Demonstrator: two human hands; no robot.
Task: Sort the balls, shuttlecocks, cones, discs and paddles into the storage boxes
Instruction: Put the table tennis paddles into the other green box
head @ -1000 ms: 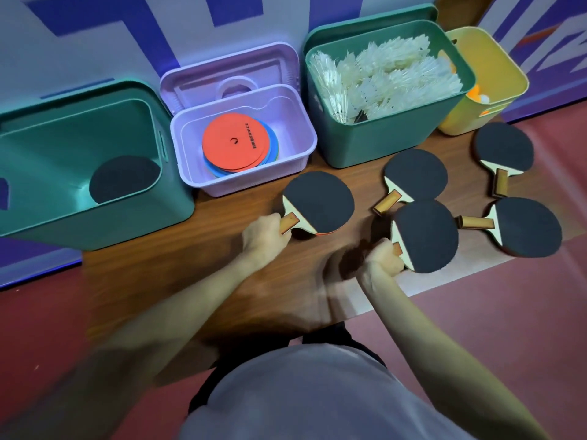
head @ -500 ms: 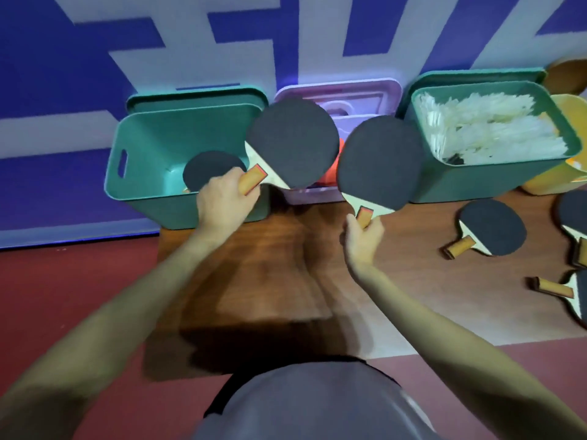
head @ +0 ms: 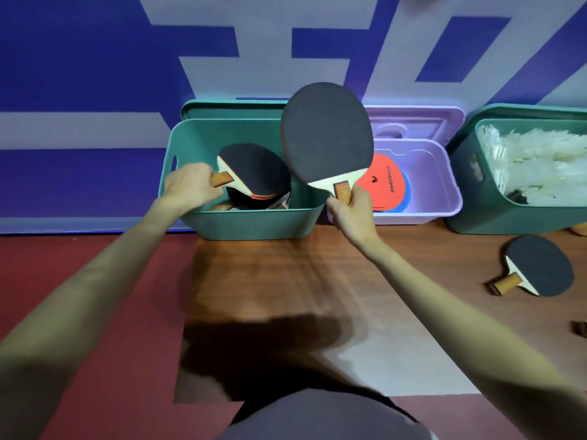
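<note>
Head view: left hand grips paddle handle inside the green box; right hand holds second paddle upright just right of its rim.

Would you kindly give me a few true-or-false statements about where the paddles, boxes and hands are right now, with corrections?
1. The left hand holds a paddle inside the green box. True.
2. The right hand is empty. False: it holds a raised paddle by the handle.
3. The lilac box holds shuttlecocks. False: it holds flat discs, orange on top.
4. One paddle on the table lies to the right. True.
</note>
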